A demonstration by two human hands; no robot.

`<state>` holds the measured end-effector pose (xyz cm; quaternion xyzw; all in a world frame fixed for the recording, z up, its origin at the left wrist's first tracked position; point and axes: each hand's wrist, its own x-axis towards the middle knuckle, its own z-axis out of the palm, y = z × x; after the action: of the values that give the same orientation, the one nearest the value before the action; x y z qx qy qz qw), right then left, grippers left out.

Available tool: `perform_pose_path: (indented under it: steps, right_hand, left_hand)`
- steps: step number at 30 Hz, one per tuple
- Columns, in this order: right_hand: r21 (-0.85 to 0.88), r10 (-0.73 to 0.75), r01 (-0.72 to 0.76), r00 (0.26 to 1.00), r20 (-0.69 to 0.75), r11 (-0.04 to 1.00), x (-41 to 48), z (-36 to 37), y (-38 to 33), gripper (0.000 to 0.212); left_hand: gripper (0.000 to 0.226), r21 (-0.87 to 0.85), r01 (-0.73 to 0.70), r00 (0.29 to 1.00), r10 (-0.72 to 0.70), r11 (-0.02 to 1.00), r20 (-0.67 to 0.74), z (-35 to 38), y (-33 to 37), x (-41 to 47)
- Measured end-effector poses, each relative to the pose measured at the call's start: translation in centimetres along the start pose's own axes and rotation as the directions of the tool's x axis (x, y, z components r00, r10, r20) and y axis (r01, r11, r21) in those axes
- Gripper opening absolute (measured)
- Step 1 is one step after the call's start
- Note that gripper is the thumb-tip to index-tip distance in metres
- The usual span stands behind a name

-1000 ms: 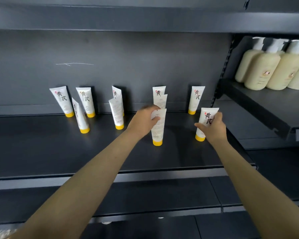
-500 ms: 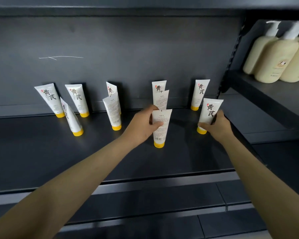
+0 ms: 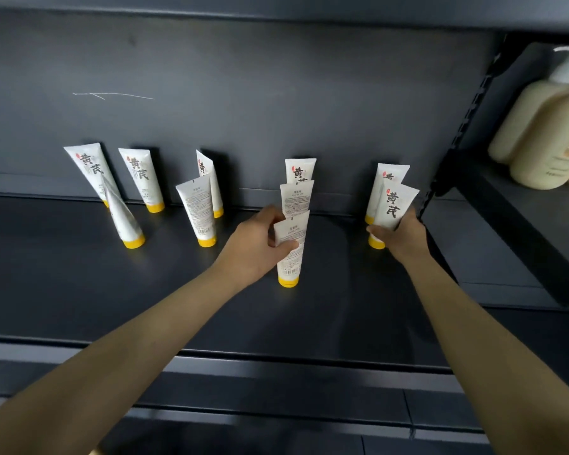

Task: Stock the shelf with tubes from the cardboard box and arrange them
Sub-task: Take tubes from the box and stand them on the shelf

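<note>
So, what has the left hand (image 3: 257, 244) got?

Its fingers and thumb are wrapped round a white plastic tube with a yellow cap (image 3: 291, 264). It is the front one in a file of three near the middle of the dark grey metal shelf (image 3: 79, 290). It stands cap-down, printed back toward the camera.

And the two behind it?

A second tube (image 3: 297, 198) stands just behind, also showing its back. A third tube (image 3: 300, 170) stands against the dark back panel (image 3: 276, 93), black characters facing out.

The right hand (image 3: 404, 236)?

It grasps a right-end tube (image 3: 395, 205) low on the body, fingers curled round it, close to the shelf's right edge. The cap seems to touch the shelf, though the hand hides part of it. A back-right tube (image 3: 388, 178) stands just behind, by the rear edge.

And the left half?

By the rear edge stand a tilted far-left tube (image 3: 89, 169) and an upright neighbour tube (image 3: 140, 178). A leaning tube (image 3: 122, 218) is in front of the tilted one. Further right, a rear tube (image 3: 207, 172) has a front tube (image 3: 197, 215) before it, back label showing.

Anything else?

Cream pump bottles (image 3: 539, 136), blurred, on the neighbouring shelf to the right.
</note>
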<state>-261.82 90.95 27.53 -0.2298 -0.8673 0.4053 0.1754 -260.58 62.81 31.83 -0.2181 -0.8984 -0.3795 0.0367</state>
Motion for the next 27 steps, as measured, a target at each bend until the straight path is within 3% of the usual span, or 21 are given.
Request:
perform_pose_path:
  steps: [7,12,19,22,25,27]
  right_hand:
    - [0.033,-0.043,0.040,0.994,0.098,0.999,0.9,0.0,1.5,0.065]
    - [0.036,-0.055,0.052,0.995,0.081,0.998,0.9,-0.1,1.6,0.063]
    - [0.055,0.041,-0.049,0.989,0.139,0.997,0.0,-0.8,1.7,0.063]
    - [0.059,0.091,-0.101,0.983,0.158,0.993,-1.3,-1.7,1.3,0.075]
    - [-0.028,0.117,-0.114,0.967,0.225,0.993,-3.5,-3.4,0.4,0.087]
    - [-0.158,0.091,-0.037,0.933,0.349,0.987,-5.6,-4.7,-0.7,0.076]
  left_hand:
    - [0.029,0.056,0.109,0.992,-0.105,0.992,-0.070,0.7,1.1,-0.3]
    - [0.037,0.074,0.147,0.984,-0.138,0.986,-0.115,1.3,1.6,-0.6]
    - [0.040,0.064,0.172,0.983,-0.166,0.983,-0.080,1.6,1.7,-1.2]
    - [0.044,0.069,0.194,0.981,-0.191,0.979,-0.047,1.6,1.1,-2.2]
    - [0.055,0.104,0.213,0.977,-0.213,0.972,-0.011,0.9,0.2,-3.9]
    - [0.061,0.151,0.221,0.973,-0.229,0.964,0.038,-0.2,-0.5,-5.5]
